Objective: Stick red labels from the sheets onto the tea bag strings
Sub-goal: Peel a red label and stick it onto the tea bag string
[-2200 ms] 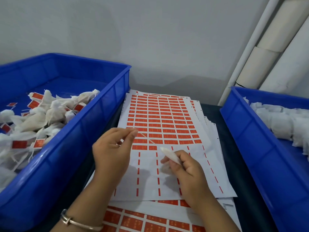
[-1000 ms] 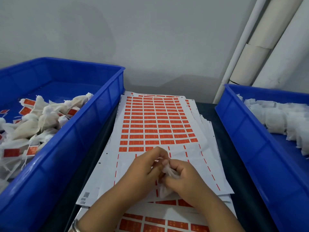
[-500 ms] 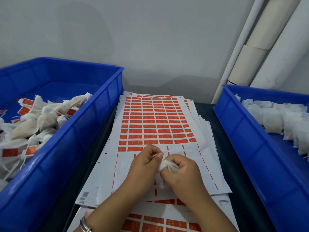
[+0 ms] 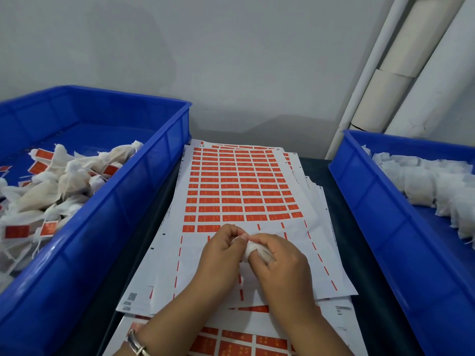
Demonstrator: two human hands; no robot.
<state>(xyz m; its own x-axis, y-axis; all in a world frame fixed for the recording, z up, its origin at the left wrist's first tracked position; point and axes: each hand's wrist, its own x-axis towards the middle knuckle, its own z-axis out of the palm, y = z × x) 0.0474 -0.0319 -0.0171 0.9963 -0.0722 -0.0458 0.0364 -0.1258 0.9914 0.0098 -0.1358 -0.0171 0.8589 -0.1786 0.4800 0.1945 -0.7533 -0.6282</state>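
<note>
Both hands meet over the near part of the top sheet (image 4: 239,191), low in the middle of the surface (image 4: 339,191). The right hand (image 4: 279,263) is curled round a white tea bag (image 4: 248,249), holding it just above the stripped part of the sheet where only thin red strips remain. The left hand (image 4: 222,249) pinches something small at the bag's top, fingertips closed together against the right thumb. I take it to be the string, perhaps with a label, but it is too small and too hidden to tell.

As I judge it, this is the sticking step itself: a label folded or pressed onto the string of this one bag. Whether the label is already on I cannot say.

Full rows of red labels (image 4: 236,209) lie just beyond the hands, the nearest row partly used. To the left, the left bin (image 4: 144,176) holds a heap of bags with red tags on them. To the right, the right bin (image 4: 365,191) holds plain white bags.

The next move probably calls for a firm pinch to close the label, then dropping the bag in the left bin and fetching a fresh one from the right.
</note>
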